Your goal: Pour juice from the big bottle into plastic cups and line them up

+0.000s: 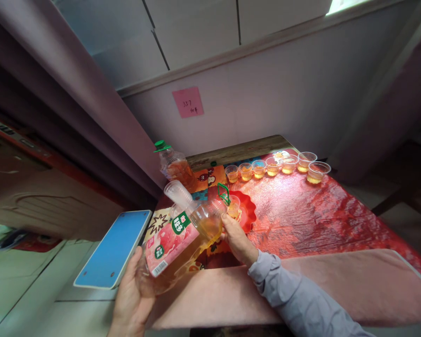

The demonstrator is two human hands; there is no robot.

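My left hand (pixel 133 290) grips the base of a large plastic bottle (pixel 182 238) with a pink label and amber drink inside. The bottle is tilted, its open neck (pixel 219 206) pointing right and down over a small clear cup (pixel 234 207). My right hand (pixel 236 238) is closed around that cup, which stands in a red tray (pixel 250 210). The bottle's green cap ring hangs at the neck. A little amber liquid shows in the cup.
A row of several filled clear cups (pixel 273 166) lines the table's far edge on a red cloth (pixel 301 210). A second bottle with a green cap (pixel 175 166) and a stack of empty cups (pixel 178 194) stand at back left. A blue board (pixel 114 248) lies left.
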